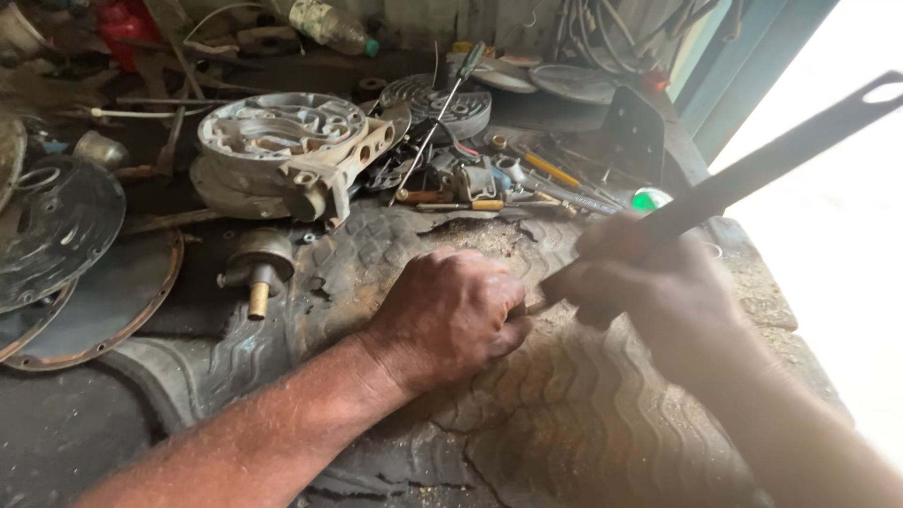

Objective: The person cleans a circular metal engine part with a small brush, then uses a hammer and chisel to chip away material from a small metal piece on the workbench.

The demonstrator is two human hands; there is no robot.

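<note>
Flat metal bar: long dark strip, held in the right hand, running up and right from the middle of the counter toward the bright doorway; its near end comes down beside the left hand on the tyre tread piece.

Left to right:
- Far left: round dark metal plates stacked at the counter edge, rusty ring under them.
- Small brass-tipped fitting just left of the tread.
- Behind it: grey cast housing with round cavities, lying flat.
- Left hand: fist pressed knuckles-up on the tread, fingers curled tight. Whatever it pins is hidden under it, can't tell.
- Behind centre: screwdriver leaning over a slotted round cover, loose tools and bits around.
- Right hand: wrapped shut around the bar, motion-blurred.

Doing it well, my read: keep the left fist planted hard so nothing skates on the rubber, keep fingers clear of the bar's end, work the bar in short controlled strokes.

Packages/labels: clear plastic bottle with a pale label and green cap lying top centre; red plastic container top left; small green round lid right of the tools. No signs legible.
</note>
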